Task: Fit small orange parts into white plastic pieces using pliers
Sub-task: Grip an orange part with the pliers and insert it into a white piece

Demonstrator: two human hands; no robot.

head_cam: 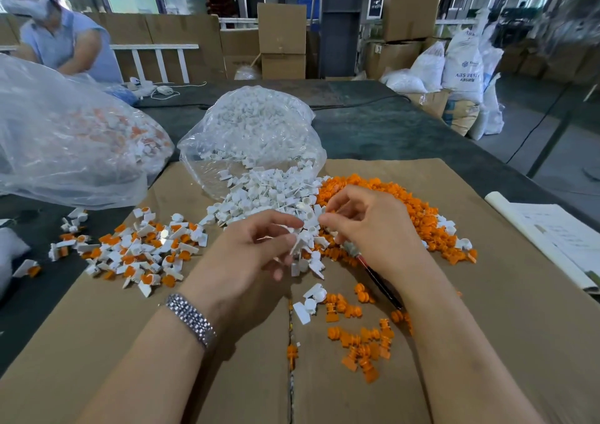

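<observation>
1. Head view: left hand (259, 245) has its fingers curled, pinching a white piece (300, 240) at the edge of the white pile (269, 196).
2. Right hand (370, 225) is curled round the pliers (373, 272), fingertips almost touching the left's.
3. Orange parts (389, 202) heaped just right, all on cardboard (162, 342) over the worktop (389, 124).
4. Finished ones (139, 251) sit left.
</observation>
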